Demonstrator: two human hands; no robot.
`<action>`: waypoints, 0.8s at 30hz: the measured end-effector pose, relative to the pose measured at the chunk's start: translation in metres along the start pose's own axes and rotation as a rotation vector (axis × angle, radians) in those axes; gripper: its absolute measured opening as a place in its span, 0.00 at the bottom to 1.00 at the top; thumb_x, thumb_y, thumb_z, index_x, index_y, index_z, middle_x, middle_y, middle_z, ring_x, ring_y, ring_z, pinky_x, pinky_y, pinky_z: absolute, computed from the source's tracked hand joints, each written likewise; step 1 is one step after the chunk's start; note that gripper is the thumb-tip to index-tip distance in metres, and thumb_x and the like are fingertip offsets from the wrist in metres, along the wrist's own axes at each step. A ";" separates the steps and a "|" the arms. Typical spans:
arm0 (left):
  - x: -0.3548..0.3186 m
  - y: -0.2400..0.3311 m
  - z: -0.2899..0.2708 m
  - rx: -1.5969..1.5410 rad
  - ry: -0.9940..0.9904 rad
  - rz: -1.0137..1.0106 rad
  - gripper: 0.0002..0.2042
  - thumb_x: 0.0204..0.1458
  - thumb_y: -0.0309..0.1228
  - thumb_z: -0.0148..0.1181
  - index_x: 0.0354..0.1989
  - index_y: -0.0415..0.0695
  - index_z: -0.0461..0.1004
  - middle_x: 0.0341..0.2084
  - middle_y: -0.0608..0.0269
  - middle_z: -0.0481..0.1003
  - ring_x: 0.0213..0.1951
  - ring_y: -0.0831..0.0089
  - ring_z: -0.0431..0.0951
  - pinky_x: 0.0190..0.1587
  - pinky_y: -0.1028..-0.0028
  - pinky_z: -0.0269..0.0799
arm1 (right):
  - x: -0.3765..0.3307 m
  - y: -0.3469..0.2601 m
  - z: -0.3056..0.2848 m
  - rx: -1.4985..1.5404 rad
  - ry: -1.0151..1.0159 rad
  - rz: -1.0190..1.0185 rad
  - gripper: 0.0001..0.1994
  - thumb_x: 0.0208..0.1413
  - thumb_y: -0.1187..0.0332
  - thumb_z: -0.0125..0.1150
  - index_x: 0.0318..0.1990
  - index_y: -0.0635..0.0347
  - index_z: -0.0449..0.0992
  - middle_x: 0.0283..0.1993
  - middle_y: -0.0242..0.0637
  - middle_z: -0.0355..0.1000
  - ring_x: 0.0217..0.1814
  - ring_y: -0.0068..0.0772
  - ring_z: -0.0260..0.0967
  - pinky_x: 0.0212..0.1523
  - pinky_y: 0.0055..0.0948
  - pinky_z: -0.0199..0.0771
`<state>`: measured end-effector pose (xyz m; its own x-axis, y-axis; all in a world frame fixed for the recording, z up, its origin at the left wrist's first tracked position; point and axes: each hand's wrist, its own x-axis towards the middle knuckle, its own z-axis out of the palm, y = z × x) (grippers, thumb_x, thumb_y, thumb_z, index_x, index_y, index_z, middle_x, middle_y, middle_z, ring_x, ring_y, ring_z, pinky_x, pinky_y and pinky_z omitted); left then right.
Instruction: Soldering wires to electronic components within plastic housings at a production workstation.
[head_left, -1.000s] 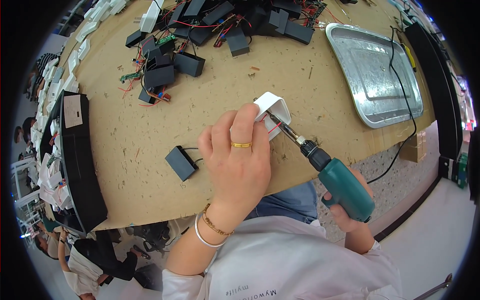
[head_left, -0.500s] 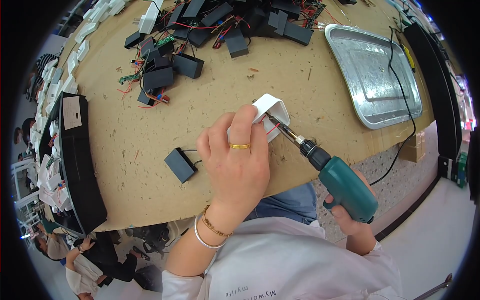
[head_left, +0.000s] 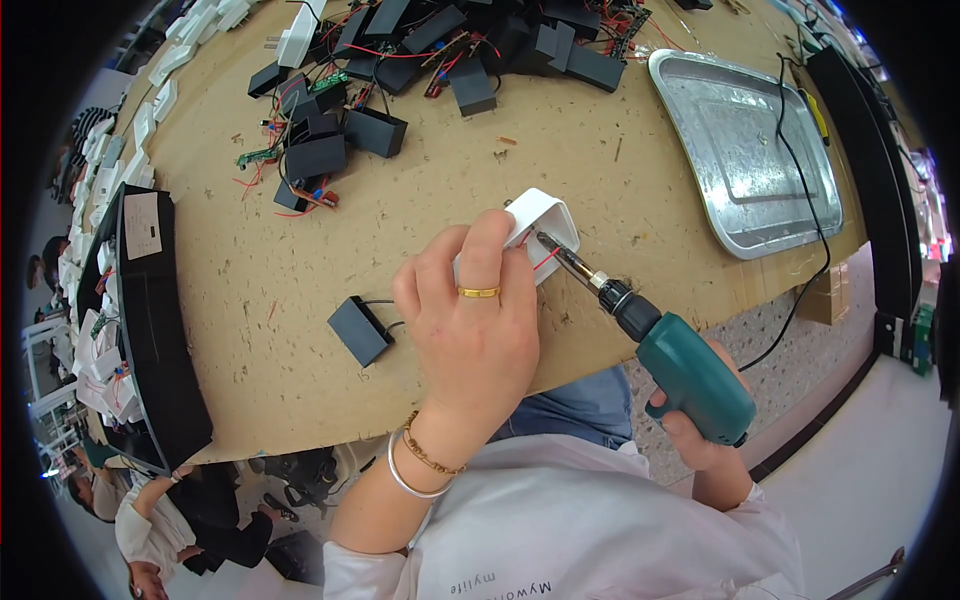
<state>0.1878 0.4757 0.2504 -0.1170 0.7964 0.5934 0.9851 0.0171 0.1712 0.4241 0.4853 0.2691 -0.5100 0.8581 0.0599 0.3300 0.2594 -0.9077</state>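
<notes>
My left hand [head_left: 470, 300] is closed on a white plastic housing [head_left: 540, 210], a small hollow box with its open end turned toward the right. Red wire [head_left: 546, 259] shows at the housing's mouth; what lies deeper inside is hidden. My right hand [head_left: 705, 425] wraps round the green body of an electric screwdriver [head_left: 695, 375] with a black collar. Its metal shaft slants up and left, with the tip inside the housing's opening. To the left of my left hand, a small black box [head_left: 361, 331] with two short dark leads lies on the cardboard-covered table [head_left: 270, 370].
Black boxes, circuit boards and red wires [head_left: 400, 75] are heaped at the far side. A metal tray [head_left: 745, 150] lies at the right, a black cable [head_left: 800, 170] crossing it. White housings fill a black bin [head_left: 160, 330] at the left. Another person [head_left: 160, 530] is at lower left.
The screwdriver's tip has shifted slightly toward me within the housing's opening. My left hand and the housing stay in place. The person at lower left has moved.
</notes>
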 end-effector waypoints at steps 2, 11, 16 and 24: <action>0.000 0.000 0.000 -0.002 0.000 -0.001 0.07 0.41 0.24 0.59 0.30 0.38 0.72 0.47 0.64 0.67 0.44 0.63 0.69 0.44 0.64 0.60 | 0.000 0.000 0.000 0.000 0.000 0.010 0.15 0.51 0.58 0.65 0.30 0.63 0.75 0.35 0.44 0.73 0.42 0.48 0.73 0.38 0.36 0.74; 0.001 -0.001 -0.001 -0.013 -0.002 0.000 0.07 0.41 0.25 0.58 0.29 0.38 0.72 0.48 0.63 0.67 0.44 0.63 0.69 0.44 0.64 0.60 | -0.005 0.008 -0.002 0.023 -0.004 0.007 0.14 0.50 0.59 0.64 0.30 0.63 0.76 0.39 0.47 0.74 0.42 0.47 0.73 0.38 0.34 0.74; 0.000 0.000 -0.002 -0.013 -0.010 0.003 0.06 0.41 0.24 0.57 0.30 0.38 0.71 0.47 0.62 0.68 0.45 0.63 0.69 0.45 0.63 0.60 | -0.010 0.011 -0.001 0.132 0.031 -0.006 0.16 0.49 0.56 0.63 0.31 0.63 0.76 0.43 0.52 0.72 0.41 0.44 0.73 0.36 0.32 0.73; 0.003 -0.003 -0.006 -0.090 -0.060 -0.014 0.05 0.42 0.22 0.57 0.28 0.39 0.69 0.47 0.60 0.68 0.46 0.65 0.72 0.44 0.64 0.63 | -0.033 0.022 -0.007 0.129 0.130 -0.130 0.19 0.51 0.54 0.61 0.35 0.67 0.76 0.42 0.49 0.72 0.39 0.39 0.72 0.38 0.31 0.71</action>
<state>0.1835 0.4744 0.2561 -0.1199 0.8312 0.5430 0.9677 -0.0243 0.2509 0.4537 0.4656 0.2499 -0.4320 0.8733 0.2251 0.1594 0.3196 -0.9341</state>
